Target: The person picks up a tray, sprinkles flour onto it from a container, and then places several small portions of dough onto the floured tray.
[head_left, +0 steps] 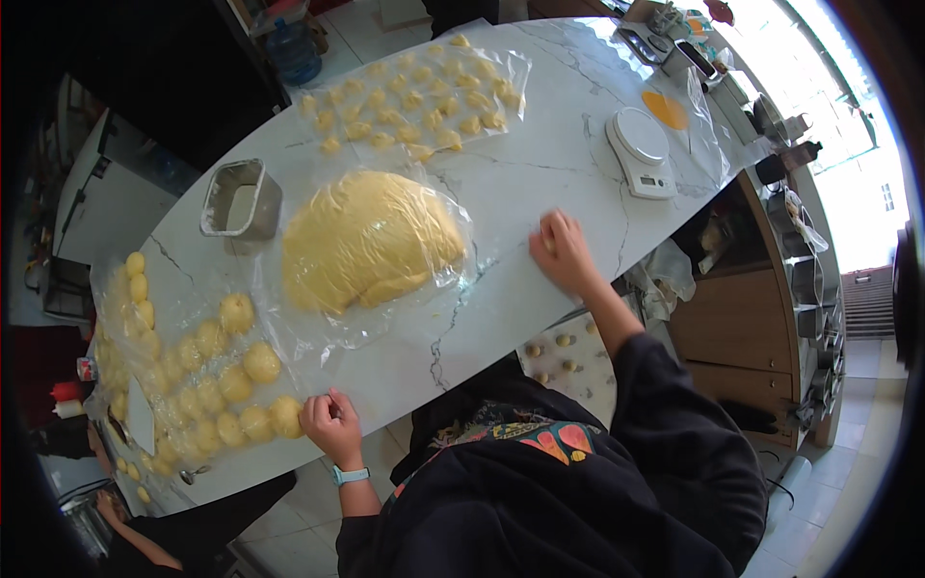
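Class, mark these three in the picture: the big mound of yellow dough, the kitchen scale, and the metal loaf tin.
Big dough mound (371,241), head view, middle of its top.
Kitchen scale (640,136), head view, round weighing plate.
Metal loaf tin (262,206), head view, its right wall.

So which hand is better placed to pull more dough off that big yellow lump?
Probably the right hand. It rests flat on the counter beside the lump, on its plastic sheet. The left hand sits near the counter's edge by the dough balls, fingers curled and apparently holding something.
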Demonstrator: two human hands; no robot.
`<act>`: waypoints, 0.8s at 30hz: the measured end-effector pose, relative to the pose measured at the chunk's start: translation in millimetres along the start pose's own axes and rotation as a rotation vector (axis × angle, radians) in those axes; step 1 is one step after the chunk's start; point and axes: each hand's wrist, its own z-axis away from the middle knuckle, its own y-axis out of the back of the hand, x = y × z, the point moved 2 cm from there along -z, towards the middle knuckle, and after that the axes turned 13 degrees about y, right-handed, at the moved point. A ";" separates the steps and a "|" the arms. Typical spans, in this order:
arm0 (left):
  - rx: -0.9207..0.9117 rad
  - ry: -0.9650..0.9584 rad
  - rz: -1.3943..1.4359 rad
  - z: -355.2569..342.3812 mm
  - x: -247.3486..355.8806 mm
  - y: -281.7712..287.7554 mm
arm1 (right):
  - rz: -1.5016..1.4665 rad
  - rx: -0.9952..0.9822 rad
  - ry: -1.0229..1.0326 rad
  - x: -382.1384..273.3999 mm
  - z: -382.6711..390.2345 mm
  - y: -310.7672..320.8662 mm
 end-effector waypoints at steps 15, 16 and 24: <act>0.022 -0.001 -0.017 -0.8 -5.0 1.4 | -0.370 -0.070 -0.161 -65.6 11.9 -29.2; 0.018 0.006 -0.010 -0.2 -4.5 2.1 | -0.372 -0.068 -0.158 -55.2 19.6 -19.9; 0.042 -0.003 0.024 0.0 2.2 -1.8 | -0.052 0.064 -0.072 -22.0 -40.7 -40.8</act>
